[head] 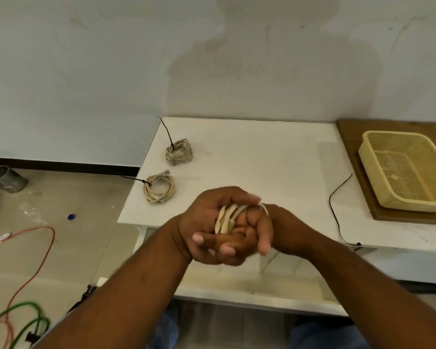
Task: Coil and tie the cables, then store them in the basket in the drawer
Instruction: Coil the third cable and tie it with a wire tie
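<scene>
Both hands meet over the front edge of the white table (262, 157). My left hand (207, 222) grips a bundle of cream cable loops (227, 217), and my right hand (259, 230) curls around the same bundle from the right. Two coiled cream cables lie on the table's left side, each tied with a black zip tie: the far coil (179, 151) and the near coil (159, 188). A loose black zip tie (336, 210) lies to the right of my hands. The yellow plastic basket (373, 177) stands at the right on a wooden board (347, 132).
An open white drawer (237, 293) sits below the table's front edge under my hands. On the floor at the left lie red (35, 253) and green cables (23, 313), a metal can (6, 178) and a blue cap (71, 217).
</scene>
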